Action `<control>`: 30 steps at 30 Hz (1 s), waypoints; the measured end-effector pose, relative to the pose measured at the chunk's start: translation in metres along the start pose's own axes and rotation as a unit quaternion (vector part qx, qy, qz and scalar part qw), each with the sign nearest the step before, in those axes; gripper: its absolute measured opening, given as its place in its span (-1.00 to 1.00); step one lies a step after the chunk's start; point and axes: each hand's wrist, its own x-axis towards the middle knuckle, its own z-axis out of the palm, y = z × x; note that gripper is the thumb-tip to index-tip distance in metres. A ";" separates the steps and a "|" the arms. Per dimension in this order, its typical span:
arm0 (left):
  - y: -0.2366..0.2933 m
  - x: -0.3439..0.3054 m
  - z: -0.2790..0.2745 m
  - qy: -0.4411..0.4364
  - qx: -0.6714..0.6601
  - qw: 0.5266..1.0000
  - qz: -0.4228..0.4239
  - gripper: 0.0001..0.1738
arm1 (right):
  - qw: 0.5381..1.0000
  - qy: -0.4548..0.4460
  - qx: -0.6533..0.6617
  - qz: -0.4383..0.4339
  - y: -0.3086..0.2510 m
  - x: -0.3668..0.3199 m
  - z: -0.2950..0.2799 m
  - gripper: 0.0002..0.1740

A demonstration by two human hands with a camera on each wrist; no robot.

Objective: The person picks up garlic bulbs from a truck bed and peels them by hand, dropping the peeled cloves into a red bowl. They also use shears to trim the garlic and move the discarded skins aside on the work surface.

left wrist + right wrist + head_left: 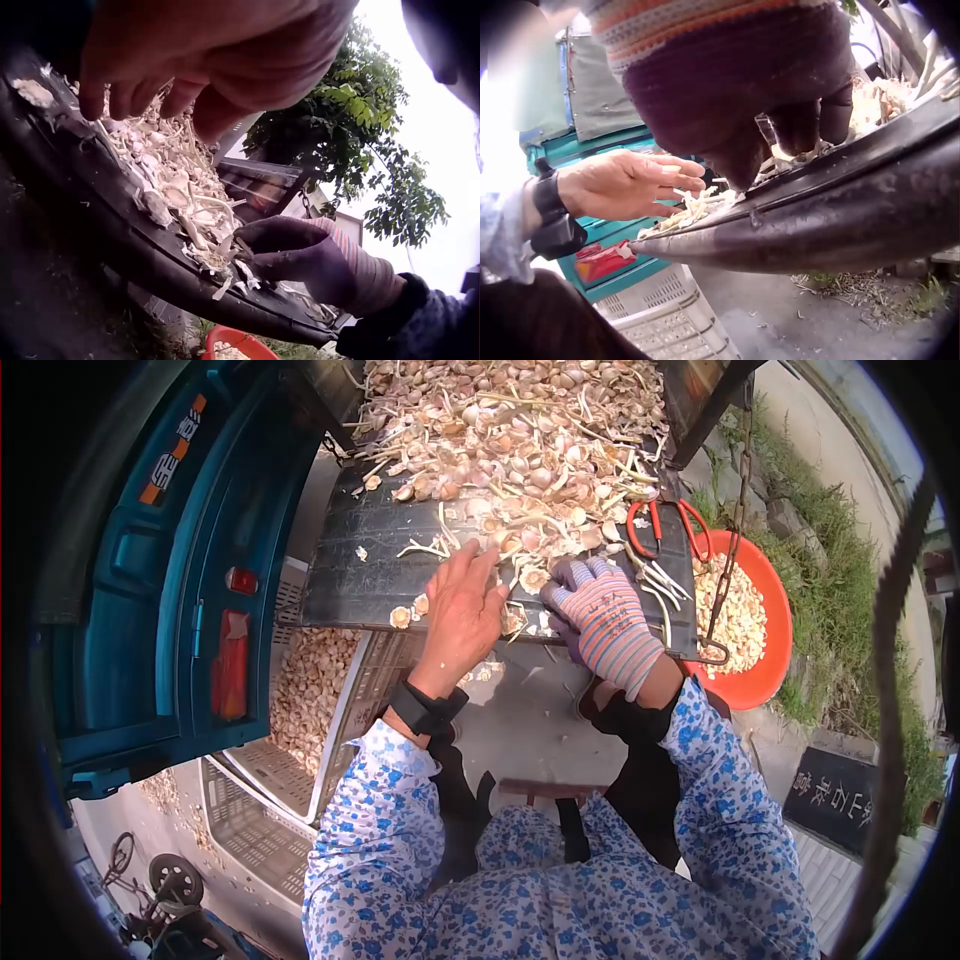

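Note:
Loose garlic cloves, skins and stems [520, 445] cover the far part of a black sheet [350, 580]. The bare left hand [458, 622] lies low over its near edge, fingers spread and touching scraps; the right wrist view shows that hand [622, 184] with nothing gripped. Beside it, the right hand [605, 622], in a striped glove with purple fingers, touches the scraps. In the left wrist view, the right hand's [322, 262] thumb and forefinger are bent around a gap at some dry skins [214, 261]. Small root discs [401, 617] lie left of the left hand.
Red-handled scissors [646, 532] rest on the sheet's right side. An orange basin [778, 630] of peeled cloves stands below right, past a hanging chain [737, 510]. At left are a teal vehicle [130, 650] and crates [250, 825], with garlic in one.

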 end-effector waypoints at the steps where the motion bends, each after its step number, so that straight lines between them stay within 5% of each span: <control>1: 0.003 -0.002 0.003 -0.028 0.019 0.999 0.030 -0.63 | 0.999 -0.018 0.034 -0.002 0.000 -0.003 -0.002 -0.75; 3: 0.004 0.004 0.002 0.030 0.002 0.999 0.031 -0.74 | 0.994 -0.051 0.100 -0.005 0.005 -0.008 -0.011 -0.76; 5: 0.000 0.023 -0.003 0.069 -0.050 0.996 -0.016 -0.76 | 0.981 0.039 0.187 0.026 0.012 -0.008 -0.007 -0.78; 10: -0.003 0.063 0.015 -0.020 0.126 0.992 -0.016 -0.83 | 0.933 0.175 0.302 0.093 0.014 0.006 -0.012 -0.76; 13: -0.005 0.068 0.018 -0.023 0.156 0.987 -0.015 -0.82 | 0.914 0.200 0.333 0.115 0.014 0.008 -0.018 -0.78; 14: -0.018 0.066 0.021 0.042 0.137 0.989 0.025 -0.87 | 0.899 0.211 0.359 0.134 0.012 0.008 -0.020 -0.78; 15: -0.015 0.065 0.014 0.016 -0.002 0.997 -0.074 -0.90 | 0.883 0.223 0.385 0.151 0.009 0.008 -0.021 -0.79; 17: 0.003 0.057 -0.006 -0.037 -0.275 0.924 -0.262 -0.92 | 0.815 0.220 0.494 0.208 0.000 0.010 -0.018 -0.78; 21: 0.027 0.020 -0.014 -0.014 -0.555 0.793 -0.250 -0.87 | 0.725 0.176 0.626 0.228 -0.028 0.008 -0.012 -0.76; 30: 0.066 -0.035 -0.026 -0.065 -0.554 0.798 -0.229 -0.78 | 0.788 0.175 0.564 0.172 -0.047 -0.024 -0.026 -0.79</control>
